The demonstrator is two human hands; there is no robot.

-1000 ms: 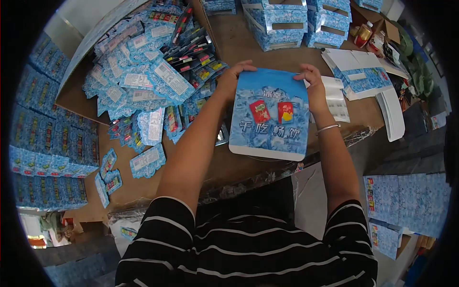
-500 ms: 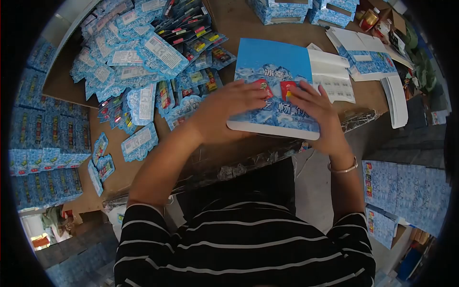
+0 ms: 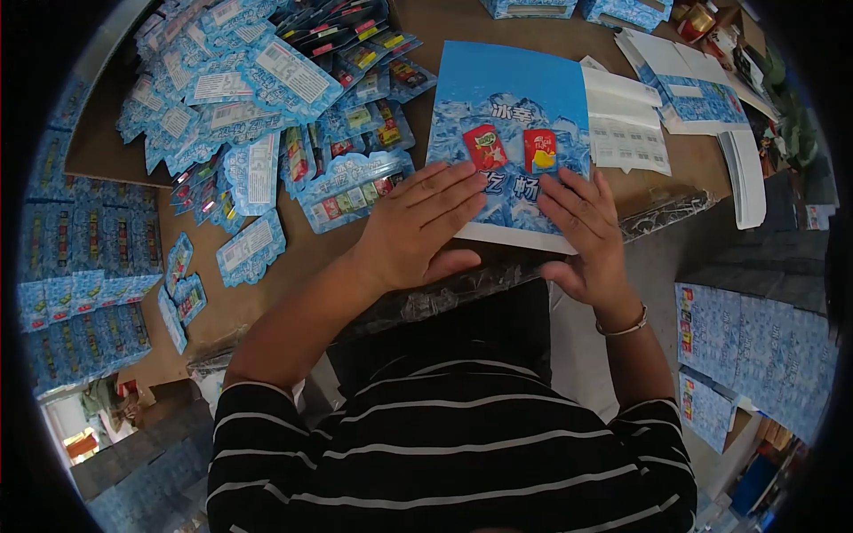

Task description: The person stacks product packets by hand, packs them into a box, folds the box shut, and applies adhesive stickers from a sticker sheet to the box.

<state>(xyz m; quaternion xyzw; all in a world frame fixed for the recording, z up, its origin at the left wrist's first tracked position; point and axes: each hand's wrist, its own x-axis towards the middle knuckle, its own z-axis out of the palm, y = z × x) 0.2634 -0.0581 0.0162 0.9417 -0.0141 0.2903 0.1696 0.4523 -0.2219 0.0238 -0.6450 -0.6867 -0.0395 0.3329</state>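
A blue ice-patterned card panel [image 3: 511, 84] with two red pictures and a white lower edge lies flat near the table's front edge. My left hand [image 3: 422, 222] rests its stretched fingers on the panel's lower left part, with the thumb apart. On its lower right part lie the fingers of my right hand [image 3: 586, 226], also spread, the thumb pointing toward the left one. Neither hand grips anything. A blue scalloped packet [image 3: 346, 191] is close to my left hand.
A box at the back left holds a heap of blue packets [image 3: 284, 75]. A white label sheet [image 3: 626, 133] and folded blue-and-white cartons [image 3: 702, 98] lie to the right. Stacked blue boxes [image 3: 84, 240] stand at far left. Loose packets [image 3: 251, 251] lie at the front left.
Both hands have let go of the panel's upper corners and moved down onto its lower part. The panel, held up earlier, now lies flat. The view has shifted.
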